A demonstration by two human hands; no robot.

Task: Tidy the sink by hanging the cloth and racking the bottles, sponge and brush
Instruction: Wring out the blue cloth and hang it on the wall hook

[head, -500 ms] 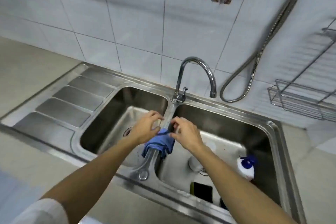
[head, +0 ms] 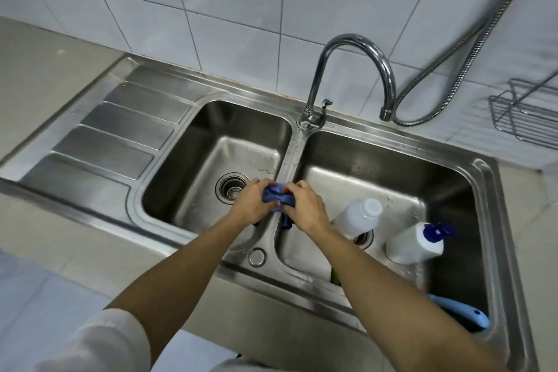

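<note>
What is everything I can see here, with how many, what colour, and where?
Cloth: one, blue, on the divider between the basins, gripped by both hands.
Bottles: two, white; one with a white cap, one with a blue cap, lying in the right basin.
Brush handle: one, light blue, right basin's near corner.
Sink: one, steel, two basins plus drainboard.
Tap: one, chrome, behind the divider.
Hose: one, metal, on the wall.
Wire rack: one, grey, far right.
Left hand, right hand: on the cloth.
</note>
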